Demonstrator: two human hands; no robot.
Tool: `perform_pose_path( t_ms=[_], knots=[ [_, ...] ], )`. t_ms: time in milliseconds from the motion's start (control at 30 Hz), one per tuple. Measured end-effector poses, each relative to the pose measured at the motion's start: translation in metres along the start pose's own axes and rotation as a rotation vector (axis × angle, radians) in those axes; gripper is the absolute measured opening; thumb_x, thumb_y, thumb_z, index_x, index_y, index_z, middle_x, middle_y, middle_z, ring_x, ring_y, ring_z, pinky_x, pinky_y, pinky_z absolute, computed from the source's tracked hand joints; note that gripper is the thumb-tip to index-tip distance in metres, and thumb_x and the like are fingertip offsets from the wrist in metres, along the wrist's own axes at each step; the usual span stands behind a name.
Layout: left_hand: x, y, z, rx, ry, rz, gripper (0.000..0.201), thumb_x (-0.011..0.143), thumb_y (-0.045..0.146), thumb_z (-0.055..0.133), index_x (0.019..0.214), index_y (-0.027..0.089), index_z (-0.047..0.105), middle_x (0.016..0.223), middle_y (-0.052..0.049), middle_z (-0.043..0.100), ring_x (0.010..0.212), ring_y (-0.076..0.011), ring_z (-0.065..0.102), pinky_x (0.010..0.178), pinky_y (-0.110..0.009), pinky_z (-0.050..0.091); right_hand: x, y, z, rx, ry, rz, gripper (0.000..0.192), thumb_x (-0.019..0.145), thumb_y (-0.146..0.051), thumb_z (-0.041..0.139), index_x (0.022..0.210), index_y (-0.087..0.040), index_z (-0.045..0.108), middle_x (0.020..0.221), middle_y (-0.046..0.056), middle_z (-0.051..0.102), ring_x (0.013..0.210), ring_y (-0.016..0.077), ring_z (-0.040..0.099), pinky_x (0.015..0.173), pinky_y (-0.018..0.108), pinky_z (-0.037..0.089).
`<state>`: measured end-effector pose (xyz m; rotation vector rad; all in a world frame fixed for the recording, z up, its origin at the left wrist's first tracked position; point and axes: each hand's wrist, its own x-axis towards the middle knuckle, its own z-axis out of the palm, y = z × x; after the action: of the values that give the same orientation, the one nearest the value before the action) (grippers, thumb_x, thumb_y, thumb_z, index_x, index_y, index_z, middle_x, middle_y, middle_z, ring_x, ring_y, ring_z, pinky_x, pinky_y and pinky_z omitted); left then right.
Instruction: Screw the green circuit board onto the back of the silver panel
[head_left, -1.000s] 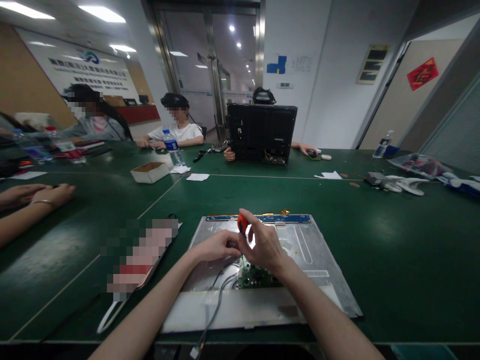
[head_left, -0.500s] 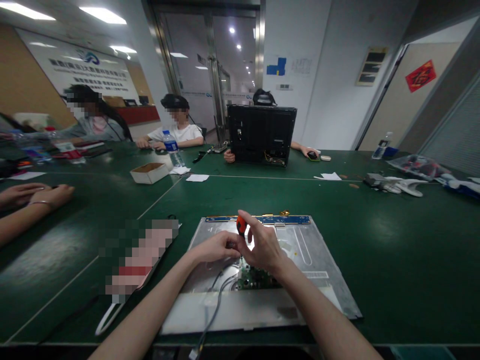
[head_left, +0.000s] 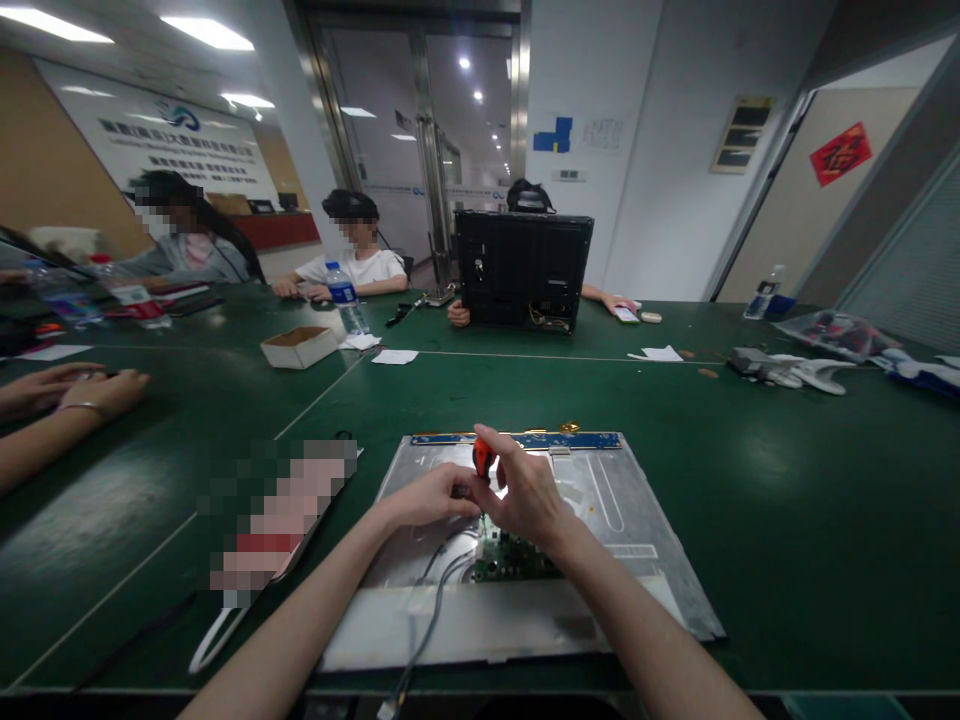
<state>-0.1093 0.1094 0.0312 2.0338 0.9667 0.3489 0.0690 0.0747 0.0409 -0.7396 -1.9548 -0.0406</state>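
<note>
So, a green table (head_left: 810, 520) takes up most of the lower view, with glass doors (head_left: 382, 110) beyond it. On its far left side sit a person in grey (head_left: 214, 262) and a person in white (head_left: 375, 264). A black monitor (head_left: 525, 265) stands upright near the far edge, its back facing this way.

The silver panel (head_left: 641, 510) lies flat on the near part of the table, under the wearer's two hands. Just left of it is a pink pouch (head_left: 292, 510), partly pixelated, with a white loop at its near end. Farther off, an open white box (head_left: 300, 352) sits beside a blue-capped bottle (head_left: 342, 290).

The right hand (head_left: 529, 495) has its fingers closed around the screwdriver, index finger bent over the top. The left hand (head_left: 435, 492) is low on the panel, fingers curled in at the tool's lower end; whether they pinch anything cannot be told.

A green board (head_left: 510, 560) sits mid-panel, partly under the right hand and forearm. A grey cable (head_left: 433, 610) runs from beside it over the panel's near edge. The screwdriver (head_left: 482, 457), orange and black, stands nearly upright above the board's far left corner, its tip hidden among the fingers.
</note>
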Motion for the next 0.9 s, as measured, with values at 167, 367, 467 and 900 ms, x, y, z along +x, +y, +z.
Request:
perform_pose_path(
  t_ms=[167, 367, 467, 900],
  knots=[
    [0.0009, 0.0006, -0.0001, -0.054, -0.049, 0.017, 0.002, 0.067, 0.017, 0.06, 0.066, 0.015, 0.06, 0.064, 0.003, 0.055, 0.064, -0.0135, 0.048, 0.065, -0.024, 0.039, -0.0001, -0.0017, -0.0029, 0.034, -0.016, 0.012, 0.062, 0.084, -0.019, 0.046, 0.141, -0.02, 0.023, 0.088, 0.003, 0.063, 0.055, 0.012, 0.055, 0.051, 0.024, 0.048],
    [0.0006, 0.0005, -0.0006, -0.049, -0.049, 0.036, 0.007, 0.068, 0.019, 0.061, 0.063, 0.015, 0.058, 0.064, 0.003, 0.054, 0.064, -0.013, 0.047, 0.063, -0.023, 0.038, -0.0017, -0.0008, -0.0001, -0.004, 0.003, 0.026, 0.063, 0.083, -0.018, 0.046, 0.142, -0.02, 0.022, 0.085, 0.003, 0.063, 0.053, 0.0122, 0.055, 0.051, 0.024, 0.048],
    [0.0005, -0.0024, -0.0006, -0.034, -0.048, 0.02, 0.007, 0.07, 0.022, 0.062, 0.068, 0.015, 0.061, 0.067, 0.002, 0.057, 0.067, -0.0144, 0.05, 0.065, -0.024, 0.04, -0.0011, 0.0, 0.0012, -0.007, 0.011, 0.019, 0.063, 0.084, -0.019, 0.047, 0.141, -0.022, 0.022, 0.087, 0.002, 0.062, 0.052, 0.0113, 0.054, 0.048, 0.023, 0.045],
    [0.0002, -0.0017, -0.0008, -0.032, -0.044, 0.046, 0.007, 0.07, 0.022, 0.061, 0.069, 0.015, 0.062, 0.069, 0.001, 0.058, 0.068, -0.0157, 0.052, 0.065, -0.025, 0.041, 0.0002, -0.002, -0.0023, 0.035, -0.023, 0.005, 0.062, 0.085, -0.018, 0.045, 0.143, -0.021, 0.022, 0.096, 0.006, 0.063, 0.057, 0.0125, 0.056, 0.051, 0.025, 0.048]
  ],
)
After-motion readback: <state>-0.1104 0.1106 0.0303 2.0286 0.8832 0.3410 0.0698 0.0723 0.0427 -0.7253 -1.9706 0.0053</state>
